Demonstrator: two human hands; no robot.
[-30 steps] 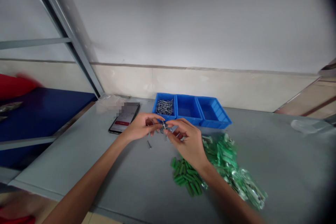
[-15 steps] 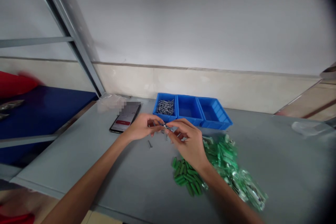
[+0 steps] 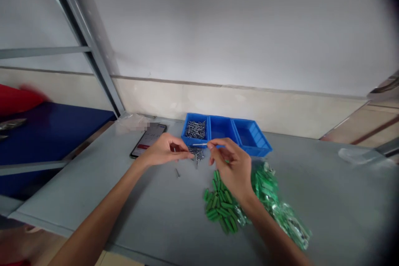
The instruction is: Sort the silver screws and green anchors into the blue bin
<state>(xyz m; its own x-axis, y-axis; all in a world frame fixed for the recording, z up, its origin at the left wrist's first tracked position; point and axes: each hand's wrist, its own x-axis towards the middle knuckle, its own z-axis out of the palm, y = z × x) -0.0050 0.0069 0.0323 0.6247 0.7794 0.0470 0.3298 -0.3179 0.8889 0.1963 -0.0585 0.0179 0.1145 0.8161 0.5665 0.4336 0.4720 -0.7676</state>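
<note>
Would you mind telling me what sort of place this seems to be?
It looks like a small assembly workshop: there is a grey workbench, a blue divided parts bin holding screws, and a heap of green plastic wall plugs.

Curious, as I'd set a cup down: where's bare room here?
Bare grey tabletop lies right of the green plastic bag, below the clear bag; another patch sits left of the left forearm, below the phone. Crowded: the left hand, right hand and blue bin.
</note>
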